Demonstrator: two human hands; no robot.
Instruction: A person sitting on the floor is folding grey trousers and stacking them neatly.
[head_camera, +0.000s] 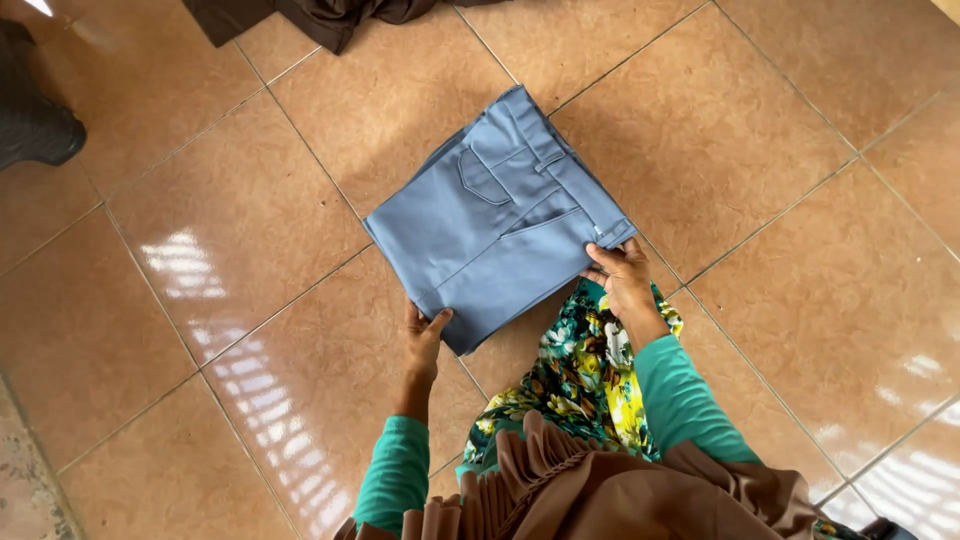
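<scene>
I grip the folded blue-grey trousers (500, 215) (already a neat square) on the tiled floor (250, 220) with 2 hands, left hand (424, 335) at 7 o'clock, right hand (622, 275) at 4 o'clock.

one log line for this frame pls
left hand: grips near corner of folded blue trousers | right hand: grips waistband corner | trousers: folded flat on tiled floor | dark cloth: top edge

No packages, labels, signs or screens anywhere here, from twelve o'clock round to six: nothing boxed, wrapped, tagged, posted or lit shows on the floor or near the person.
</scene>
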